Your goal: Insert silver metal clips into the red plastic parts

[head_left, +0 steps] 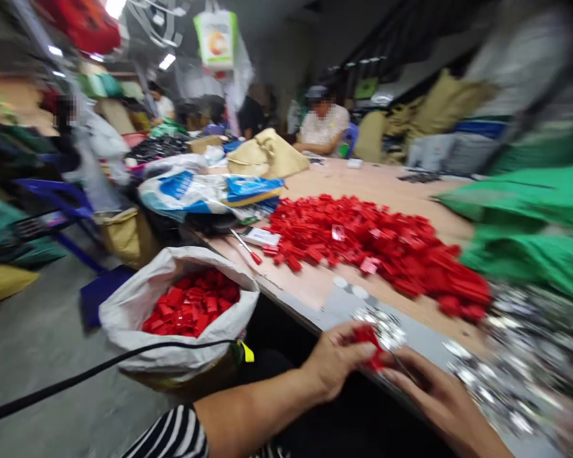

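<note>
My left hand (337, 359) is closed, with thumb and fingers pinching a small red plastic piece (373, 348) near the table's front edge. Close beside it, my right hand (427, 388) has its fingers bent together against the piece's right side. A thin, blurred sliver shows between those fingers, too unclear to name. Just beyond both hands lies a small heap of shiny metal discs (384, 326). A large pile of red plastic pieces (358, 235) spreads over the table (310, 296) behind it. More blurred shiny metal parts (501, 375) lie to the right.
An open white sack (179, 353) with red pieces inside stands left of the table. A red-handled screwdriver (248, 248) and a small white box (262, 236) lie near the edge. Green sacking (535, 222) covers the right side. A person (322, 124) sits across the table.
</note>
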Demonstrator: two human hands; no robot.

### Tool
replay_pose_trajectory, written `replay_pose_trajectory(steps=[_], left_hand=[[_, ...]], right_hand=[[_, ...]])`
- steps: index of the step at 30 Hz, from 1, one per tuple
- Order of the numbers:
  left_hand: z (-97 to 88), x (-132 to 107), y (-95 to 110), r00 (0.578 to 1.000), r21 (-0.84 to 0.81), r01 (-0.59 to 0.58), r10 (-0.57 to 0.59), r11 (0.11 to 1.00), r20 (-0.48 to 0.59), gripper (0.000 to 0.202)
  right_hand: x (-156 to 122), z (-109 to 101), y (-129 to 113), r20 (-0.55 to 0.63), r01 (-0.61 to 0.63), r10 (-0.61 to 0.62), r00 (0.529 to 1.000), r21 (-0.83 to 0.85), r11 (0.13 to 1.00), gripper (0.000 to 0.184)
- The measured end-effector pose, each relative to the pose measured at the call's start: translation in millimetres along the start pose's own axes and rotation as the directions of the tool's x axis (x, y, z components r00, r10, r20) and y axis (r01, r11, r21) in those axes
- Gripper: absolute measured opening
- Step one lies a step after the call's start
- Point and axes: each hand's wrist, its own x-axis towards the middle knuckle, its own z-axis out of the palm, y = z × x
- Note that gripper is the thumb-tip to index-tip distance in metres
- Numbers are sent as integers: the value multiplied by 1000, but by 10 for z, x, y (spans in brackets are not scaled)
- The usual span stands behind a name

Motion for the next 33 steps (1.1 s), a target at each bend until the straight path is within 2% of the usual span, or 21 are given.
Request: replay_pose_trajectory(steps=[2,4,6,10,13,16,18,21,24,27,33], left_hand=[[-19,-41,43,999,35,-3,2,999,38,50],[-61,-39,36,997,97,3,-10,995,74,48],[-109,-23,4,994,155,-29,12,987,112,45],[-193,27,-39,976,357,-188,134,915,172,35],[-253,81,-38,960,554,-270,179,787,214,33],[-305,135,-35,938,738,-348,204,578,282,30],[-327,169,-37,916,796,-402,212,453,341,30],[-333,214,-39,887,814,-461,191,353,419,35],[-326,245,-30,883,825,-468,136,316,448,37],[-323,259,-17,887,826,-460,116,325,448,37],[-321,266,-5,889,826,-453,109,336,444,36]], right_hand=[[-66,0,-63,28,-110,109,994,41,993,35],[-78,-13,-107,-17,-149,151,988,92,985,36],[-90,-36,-128,-40,-143,147,988,105,984,37],[-147,-63,-106,-51,-73,73,996,3,997,35],[-187,-42,-49,-75,-76,72,995,-58,995,34],[-221,-1,-1,-94,-158,149,984,-96,983,30],[-237,25,11,-82,-197,188,979,-123,973,25],[-233,52,7,-67,-175,167,984,-155,972,19],[-203,59,-9,-47,-120,113,993,-188,975,20],[-176,52,-22,-14,-79,78,997,-203,976,22],[-173,54,11,-1,-81,82,997,-195,977,21]])
